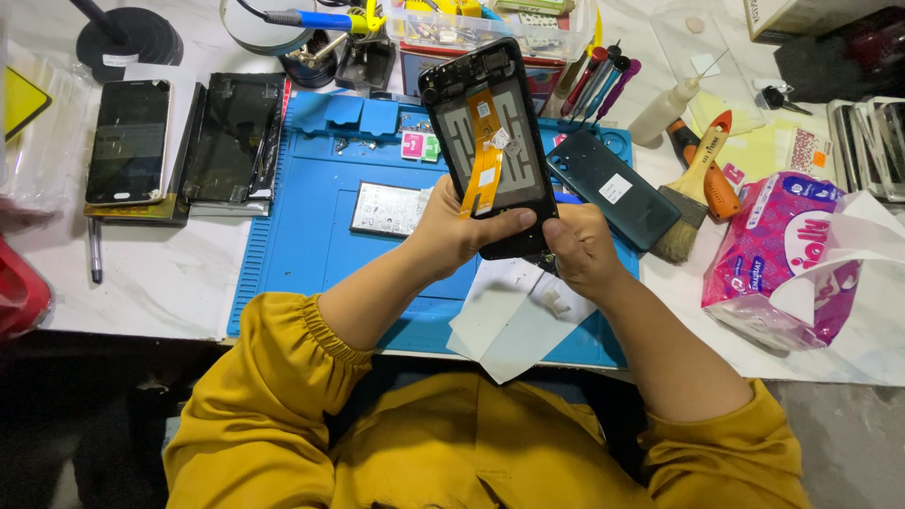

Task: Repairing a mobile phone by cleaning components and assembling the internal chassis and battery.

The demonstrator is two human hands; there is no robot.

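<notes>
Basically, both hands were clamped on the opened phone frame (490, 141), held tilted above the blue mat (302, 236): left hand (452, 231) on its lower edge, right hand (577, 247) pinching the bottom corner. Looked light, stiff, fragile; orange flex cable (485, 155) exposed, so grip the rims only.

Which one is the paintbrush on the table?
Start at the blue mat and go past its right edge. The paintbrush lies there beside the dark phone back cover: it alone has bristles and a pale wooden handle tipped orange.
</notes>
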